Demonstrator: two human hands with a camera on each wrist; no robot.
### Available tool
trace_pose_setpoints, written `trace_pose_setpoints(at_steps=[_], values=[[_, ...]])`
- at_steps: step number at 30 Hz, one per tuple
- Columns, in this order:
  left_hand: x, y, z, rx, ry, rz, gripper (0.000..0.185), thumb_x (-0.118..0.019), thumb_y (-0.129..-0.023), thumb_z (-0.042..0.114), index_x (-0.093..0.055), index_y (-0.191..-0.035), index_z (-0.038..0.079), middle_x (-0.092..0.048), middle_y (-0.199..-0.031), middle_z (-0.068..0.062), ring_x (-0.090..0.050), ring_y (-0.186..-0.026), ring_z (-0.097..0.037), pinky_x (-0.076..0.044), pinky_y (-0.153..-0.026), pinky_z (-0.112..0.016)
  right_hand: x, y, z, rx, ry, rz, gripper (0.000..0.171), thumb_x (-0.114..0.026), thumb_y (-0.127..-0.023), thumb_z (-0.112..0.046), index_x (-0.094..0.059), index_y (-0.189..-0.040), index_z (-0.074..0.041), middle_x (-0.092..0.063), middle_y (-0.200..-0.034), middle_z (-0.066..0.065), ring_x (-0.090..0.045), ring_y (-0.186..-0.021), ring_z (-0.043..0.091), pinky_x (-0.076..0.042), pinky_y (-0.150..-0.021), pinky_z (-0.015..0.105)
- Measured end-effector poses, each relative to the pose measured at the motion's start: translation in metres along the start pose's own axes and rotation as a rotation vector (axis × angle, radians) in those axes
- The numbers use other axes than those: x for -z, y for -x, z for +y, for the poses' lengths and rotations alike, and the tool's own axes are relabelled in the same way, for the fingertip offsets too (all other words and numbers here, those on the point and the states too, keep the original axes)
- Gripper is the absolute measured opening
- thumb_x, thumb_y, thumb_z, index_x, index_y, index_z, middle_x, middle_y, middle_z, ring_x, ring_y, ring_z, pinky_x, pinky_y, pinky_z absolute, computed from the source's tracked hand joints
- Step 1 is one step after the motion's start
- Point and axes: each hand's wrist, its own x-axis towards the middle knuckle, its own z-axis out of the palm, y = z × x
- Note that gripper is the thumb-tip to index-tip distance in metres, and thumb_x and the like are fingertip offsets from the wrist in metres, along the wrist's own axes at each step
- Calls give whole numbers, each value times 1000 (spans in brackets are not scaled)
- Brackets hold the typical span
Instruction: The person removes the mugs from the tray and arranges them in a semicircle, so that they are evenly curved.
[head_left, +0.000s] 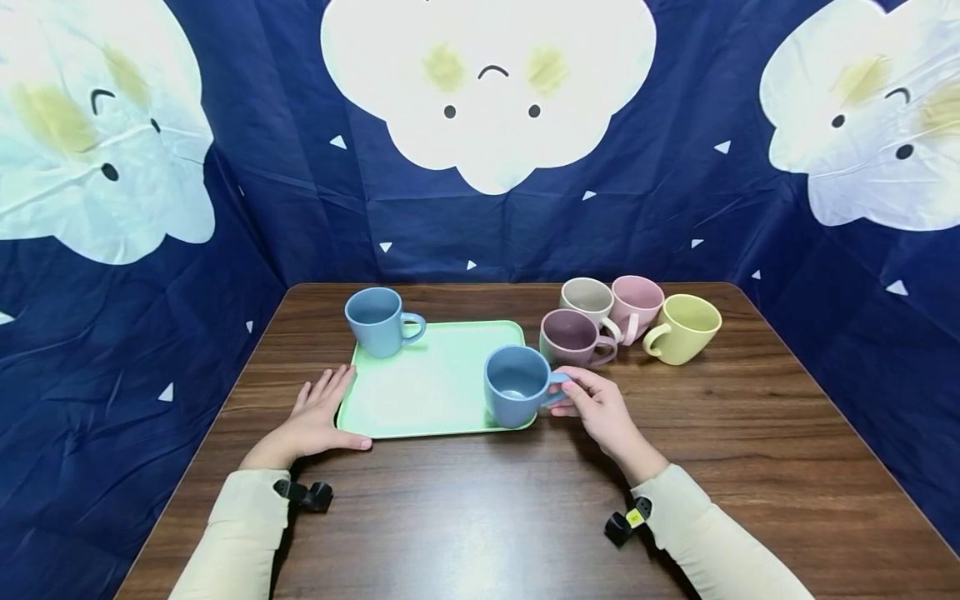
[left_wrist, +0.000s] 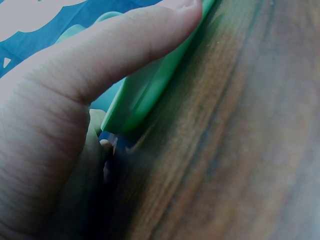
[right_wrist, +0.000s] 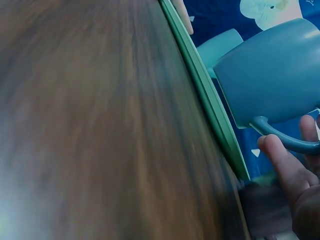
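Note:
A light green tray point(head_left: 420, 392) lies on the table. My left hand point(head_left: 315, 421) rests at its left edge with the fingers spread, the thumb point(left_wrist: 135, 42) along the near left corner. My right hand point(head_left: 596, 408) pinches the handle of a blue mug point(head_left: 516, 387), which is upright at the tray's near right corner. In the right wrist view, thumb and fingers meet on the handle point(right_wrist: 282, 137) beside the mug's body point(right_wrist: 270, 75). A second blue mug point(head_left: 378, 323) stands at the tray's far left corner, its handle pointing right.
Right of the tray stand a purple mug point(head_left: 570, 337), a grey-white mug point(head_left: 587, 296), a pink mug point(head_left: 637, 300) and a yellow mug point(head_left: 690, 325), grouped closely. The dark wooden table point(head_left: 465, 517) is bordered by a blue curtain point(head_left: 495, 242) with white clouds.

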Motion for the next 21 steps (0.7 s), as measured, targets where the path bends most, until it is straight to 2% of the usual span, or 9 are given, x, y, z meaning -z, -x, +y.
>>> trace_pose_setpoints(at_steps=[3, 10, 14, 21], values=[[0, 0, 0, -2, 2, -2, 134, -83, -69, 62, -6, -161, 1, -5, -165, -31, 2, -151, -51, 5, -115, -70, 8, 5, -2, 11, 4, 27, 27, -51, -105, -4, -56, -123, 16, -71, -97, 1, -74, -83, 19, -62, -72, 40], [1, 1, 1, 2, 9, -3, 134, -83, -70, 62, -5, -161, 2, -4, -165, -31, 3, -151, -50, 6, -115, -70, 28, 15, -3, 50, -26, 63, 22, -49, -105, -2, -65, -121, -2, -71, -97, 2, -74, -83, 19, -62, -71, 41], [1, 2, 2, 5, 10, -9, 134, -83, -70, 62, -5, -162, 2, -4, -165, -30, 3, -151, -50, 6, -115, -69, 37, 20, -5, 66, -34, 68, 23, -48, -105, -1, -64, -121, 2, -71, -97, 3, -75, -83, 19, -62, -70, 39], [1, 2, 2, 0, 17, -7, 134, -83, -70, 61, -5, -161, 1, -4, -165, -31, 2, -151, -51, 5, -115, -70, 54, 28, -6, 79, -32, 71, 24, -48, -105, -1, -66, -121, -4, -71, -97, 4, -75, -84, 19, -62, -70, 38]])
